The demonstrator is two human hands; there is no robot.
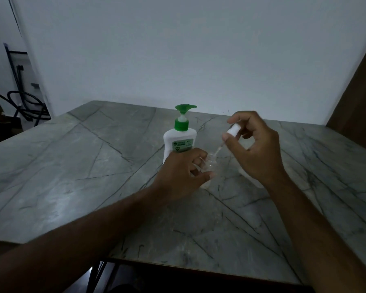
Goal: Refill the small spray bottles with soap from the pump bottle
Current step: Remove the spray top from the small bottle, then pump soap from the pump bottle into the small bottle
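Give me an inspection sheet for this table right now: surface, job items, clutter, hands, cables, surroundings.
Surface: grey veined stone table, dim light.
Job's things: white pump bottle with green pump, upright; clear small spray bottle beside it; white spray cap lifted off, its tube slanting down toward the bottle's mouth.
Clutter: nothing seen.
Grips: left hand holds the spray bottle; right hand pinches the cap.
Cables: dark hose-like loops far left, off the table.
Surroundings: plain white wall; brown panel on the right.

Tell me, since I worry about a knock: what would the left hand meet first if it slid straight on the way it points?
Probably the pump bottle, standing just beyond the left hand; depth is unclear.
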